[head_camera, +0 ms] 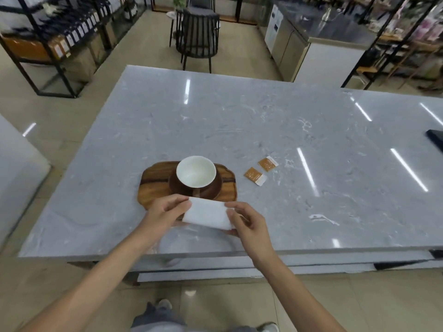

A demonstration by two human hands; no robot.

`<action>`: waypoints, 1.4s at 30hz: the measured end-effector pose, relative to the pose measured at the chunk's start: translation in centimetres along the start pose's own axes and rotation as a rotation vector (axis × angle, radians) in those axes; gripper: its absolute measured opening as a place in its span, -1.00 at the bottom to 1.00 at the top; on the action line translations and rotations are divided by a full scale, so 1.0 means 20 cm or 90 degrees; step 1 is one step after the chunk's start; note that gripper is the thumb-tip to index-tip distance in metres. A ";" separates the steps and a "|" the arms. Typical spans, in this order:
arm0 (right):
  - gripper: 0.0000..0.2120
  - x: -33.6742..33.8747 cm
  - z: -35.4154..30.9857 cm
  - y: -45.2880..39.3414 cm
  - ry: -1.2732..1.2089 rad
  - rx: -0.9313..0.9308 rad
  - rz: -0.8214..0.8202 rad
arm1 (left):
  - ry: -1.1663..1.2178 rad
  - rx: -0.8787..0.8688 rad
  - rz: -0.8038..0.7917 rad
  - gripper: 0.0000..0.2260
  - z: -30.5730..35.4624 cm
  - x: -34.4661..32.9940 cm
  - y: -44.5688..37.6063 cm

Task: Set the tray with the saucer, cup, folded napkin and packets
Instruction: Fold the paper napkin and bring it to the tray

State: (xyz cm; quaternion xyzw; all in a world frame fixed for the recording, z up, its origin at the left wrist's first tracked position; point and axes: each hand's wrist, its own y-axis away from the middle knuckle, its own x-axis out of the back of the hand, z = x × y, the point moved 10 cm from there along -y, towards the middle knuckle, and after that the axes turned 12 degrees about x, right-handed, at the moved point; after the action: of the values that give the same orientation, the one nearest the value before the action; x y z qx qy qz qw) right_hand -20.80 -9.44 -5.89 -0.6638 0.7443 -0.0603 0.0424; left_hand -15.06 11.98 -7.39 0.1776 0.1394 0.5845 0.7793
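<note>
table (263, 121): grey marbled stone look, polished, glossy, mirrors the ceiling lights. tray (153, 185): wood, visible grain, satin sheen. saucer (213, 190): darker brown wood, smooth. cup (196, 172): white ceramic, glazed, slight gloss. napkin (206, 213): white paper, matt, soft texture. packets (261, 170): orange-and-white paper, matt. floor (72, 111): beige tile, shiny.

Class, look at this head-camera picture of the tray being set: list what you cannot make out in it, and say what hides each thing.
- Near edge of the wooden tray: covered by the napkin and both hands, left hand and right hand.
- Saucer: mostly hidden under the cup.
- Print on the two packets: too small to read.
- Dark object on the table: cut off by the right edge.
</note>
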 end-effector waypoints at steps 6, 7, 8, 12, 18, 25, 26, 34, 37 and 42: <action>-0.76 -0.23 -0.05 0.04 0.166 0.072 0.041 | -0.007 0.012 -0.016 -0.85 0.00 0.25 -0.04; -0.73 -0.28 -0.08 0.04 0.215 0.114 0.044 | -0.008 0.012 -0.003 -0.86 0.01 0.29 -0.06; -0.69 -0.32 -0.11 0.05 0.247 0.147 0.043 | -0.007 0.009 0.009 -0.85 0.02 0.34 -0.08; -0.53 -0.53 -0.10 0.05 0.313 0.199 0.000 | -0.007 -0.025 0.032 -0.75 0.09 0.47 -0.15; -0.50 -0.70 -0.04 -0.05 0.412 0.185 -0.029 | -0.181 -0.134 0.067 -0.77 0.22 0.56 -0.26; -0.54 -0.80 0.03 -0.14 0.537 0.151 -0.019 | -0.316 -0.164 0.098 -0.83 0.25 0.62 -0.39; -0.55 -0.81 0.02 -0.14 0.579 0.164 -0.009 | -0.342 -0.187 0.101 -0.81 0.26 0.62 -0.39; -0.63 -0.91 0.02 -0.10 0.655 0.257 -0.023 | -0.442 -0.345 0.103 -0.78 0.27 0.56 -0.31; -0.69 -0.94 -0.01 -0.11 0.698 0.284 -0.025 | -0.585 -0.334 0.077 -0.66 0.24 0.52 -0.32; -0.68 -1.00 0.00 -0.09 0.754 0.297 -0.018 | -0.734 -0.302 0.019 -0.40 0.16 0.51 -0.38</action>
State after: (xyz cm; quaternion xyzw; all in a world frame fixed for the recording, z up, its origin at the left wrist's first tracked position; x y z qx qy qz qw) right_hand -16.68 10.19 -5.97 -0.5011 0.5999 -0.5783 -0.2335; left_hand -4.32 19.45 -8.05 0.2883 -0.4400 0.4207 0.7391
